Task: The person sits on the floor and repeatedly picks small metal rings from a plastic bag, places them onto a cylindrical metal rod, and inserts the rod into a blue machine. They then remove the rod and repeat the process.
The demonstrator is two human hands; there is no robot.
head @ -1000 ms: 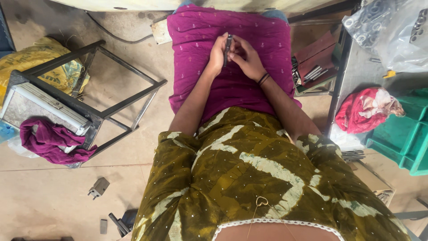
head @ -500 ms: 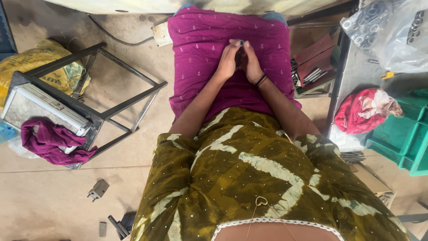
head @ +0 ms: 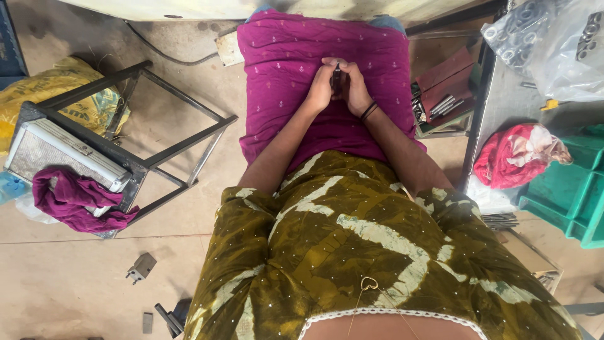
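Observation:
I look down over an olive patterned top and a magenta cloth (head: 283, 75) across my lap. Both hands meet above that cloth, pressed close together. My left hand (head: 322, 87) and my right hand (head: 356, 88) grip a small dark metal part (head: 336, 77) between their fingers; only its top edge shows. A dark bangle sits on my right wrist.
A black metal frame stool (head: 157, 145) stands to the left with a silver case (head: 56, 151) and a purple rag (head: 72, 198). A yellow sack lies behind it. Right: a box of metal rods (head: 440, 107), a red cloth (head: 519, 157), green bins (head: 569, 201), plastic bags of parts.
The hands have closed in on each other around the small dark part, which was more exposed and upright a second ago. The arms stay in about the same place.

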